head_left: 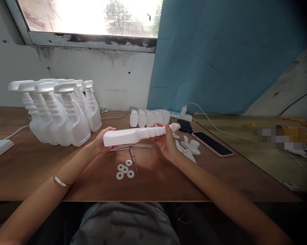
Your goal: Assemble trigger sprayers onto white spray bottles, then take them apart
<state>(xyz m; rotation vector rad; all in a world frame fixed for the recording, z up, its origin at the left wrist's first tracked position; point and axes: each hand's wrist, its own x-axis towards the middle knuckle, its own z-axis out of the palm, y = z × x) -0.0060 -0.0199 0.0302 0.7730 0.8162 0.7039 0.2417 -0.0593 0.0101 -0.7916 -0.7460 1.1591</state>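
A white spray bottle (128,135) lies sideways in the air above the table, held at both ends. My left hand (102,141) is closed around its base. At the other end my right hand (166,144) grips the neck and the trigger head (175,127). Below the bottle lie several thin clear tubes (143,145) and a screwdriver (133,158) with a transparent handle. Several white ring washers (124,169) are grouped left of the screwdriver. White trigger-head parts (190,146) rest on the table just right of my right hand.
Several white spray bottles (74,126) with heads on stand at the left. More white bottles (150,118) lie in a row at the back, bases facing me. A phone (212,144), a dark flat object (185,126) and a power strip (181,115) are at the right.
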